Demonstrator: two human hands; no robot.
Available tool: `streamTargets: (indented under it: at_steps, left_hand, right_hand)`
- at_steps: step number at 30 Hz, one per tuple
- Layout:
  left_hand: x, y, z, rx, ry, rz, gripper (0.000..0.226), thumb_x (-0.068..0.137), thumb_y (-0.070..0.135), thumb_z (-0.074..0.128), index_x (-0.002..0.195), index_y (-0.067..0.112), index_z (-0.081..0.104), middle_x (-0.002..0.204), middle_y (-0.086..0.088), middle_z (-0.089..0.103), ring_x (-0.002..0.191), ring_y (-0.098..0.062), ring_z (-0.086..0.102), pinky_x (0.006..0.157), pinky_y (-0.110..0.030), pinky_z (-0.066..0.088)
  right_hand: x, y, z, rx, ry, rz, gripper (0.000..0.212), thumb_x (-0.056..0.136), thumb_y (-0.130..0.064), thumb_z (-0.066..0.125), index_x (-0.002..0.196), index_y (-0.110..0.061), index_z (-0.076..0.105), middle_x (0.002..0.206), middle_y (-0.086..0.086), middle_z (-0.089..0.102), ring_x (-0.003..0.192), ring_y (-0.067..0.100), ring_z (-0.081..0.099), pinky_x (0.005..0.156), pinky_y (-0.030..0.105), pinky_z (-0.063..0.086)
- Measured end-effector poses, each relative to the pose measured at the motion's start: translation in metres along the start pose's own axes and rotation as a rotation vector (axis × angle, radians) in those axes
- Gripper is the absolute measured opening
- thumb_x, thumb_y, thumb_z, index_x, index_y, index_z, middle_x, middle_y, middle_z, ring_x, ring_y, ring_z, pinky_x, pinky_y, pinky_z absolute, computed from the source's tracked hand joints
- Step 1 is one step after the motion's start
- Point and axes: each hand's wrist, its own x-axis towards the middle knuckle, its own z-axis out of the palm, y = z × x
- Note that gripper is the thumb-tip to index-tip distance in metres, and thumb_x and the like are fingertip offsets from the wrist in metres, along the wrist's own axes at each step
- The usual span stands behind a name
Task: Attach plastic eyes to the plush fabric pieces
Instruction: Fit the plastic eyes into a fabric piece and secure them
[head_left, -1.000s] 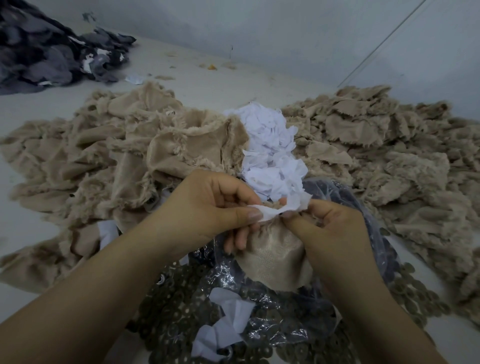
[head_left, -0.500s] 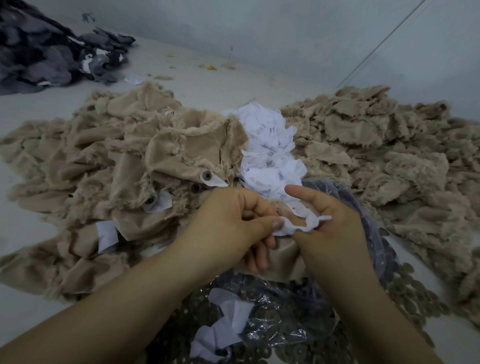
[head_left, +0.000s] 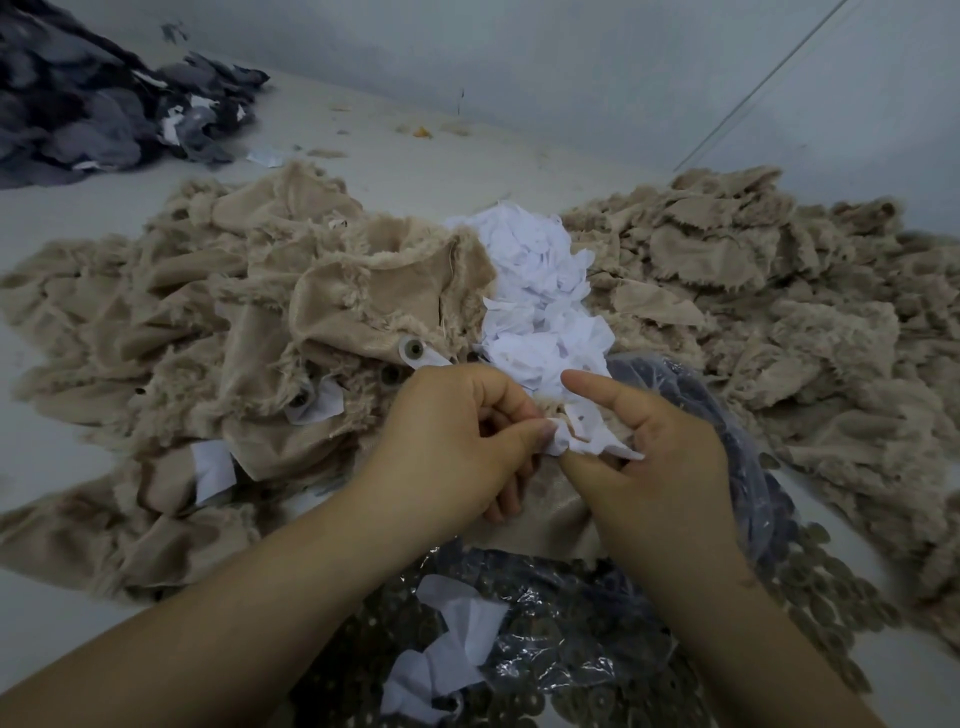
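Note:
My left hand (head_left: 457, 441) and my right hand (head_left: 660, 457) meet over a beige plush piece (head_left: 556, 519) at the middle of the view. Both pinch a small white backing patch (head_left: 587, 436) lying on that piece; my right index finger sticks out straight. Whether an eye sits under the patch is hidden by my fingers. On the left pile, a finished plush piece (head_left: 374, 306) shows a round fastener (head_left: 413, 347) on a white patch.
A heap of white patches (head_left: 540, 291) lies just beyond my hands. Beige plush piles spread left (head_left: 130, 332) and right (head_left: 779, 312). A clear plastic bag (head_left: 561, 613) and loose round washers (head_left: 821, 587) lie below. Dark grey fabric (head_left: 93, 93) is piled far left.
My hands have dropped lower and nearer to me with the plush piece, uncovering finished pieces on the left pile. The white patch has crumpled between my fingers, and my right index finger has lifted.

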Motion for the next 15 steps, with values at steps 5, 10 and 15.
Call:
streamTargets:
  at_steps: [5,10,15]
  left_hand:
    - [0.0001,-0.0014,-0.0029,0.041,0.003,0.042,0.016,0.085,0.014,0.075,0.069,0.016,0.071,0.054,-0.006,0.067,0.043,-0.024,0.065,0.042,-0.029,0.053]
    - [0.0001,-0.0015,-0.0053,0.063,0.031,0.099,0.014,0.084,0.012,0.075,0.071,0.015,0.072,0.054,-0.006,0.068,0.046,-0.023,0.067,0.046,-0.038,0.058]
    - [0.0018,0.0013,-0.0083,0.052,0.027,0.085,0.013,0.085,0.008,0.074,0.073,0.009,0.072,0.054,-0.008,0.067,0.047,-0.024,0.068,0.046,-0.037,0.058]
  right_hand:
    - [0.001,0.001,-0.0009,0.011,-0.034,-0.014,0.046,0.082,-0.015,0.08,0.124,-0.032,0.069,0.079,-0.015,0.073,0.058,0.007,0.065,0.053,0.014,0.052]
    - [0.0005,-0.0025,-0.0024,0.071,-0.088,-0.036,0.047,0.084,-0.015,0.078,0.125,-0.035,0.067,0.066,-0.002,0.069,0.05,0.014,0.056,0.047,0.025,0.049]
    - [-0.0044,-0.0075,-0.0046,0.255,-0.163,-0.041,0.045,0.082,-0.012,0.066,0.121,-0.035,0.067,0.045,-0.014,0.05,0.037,0.0,0.035,0.04,0.012,0.031]
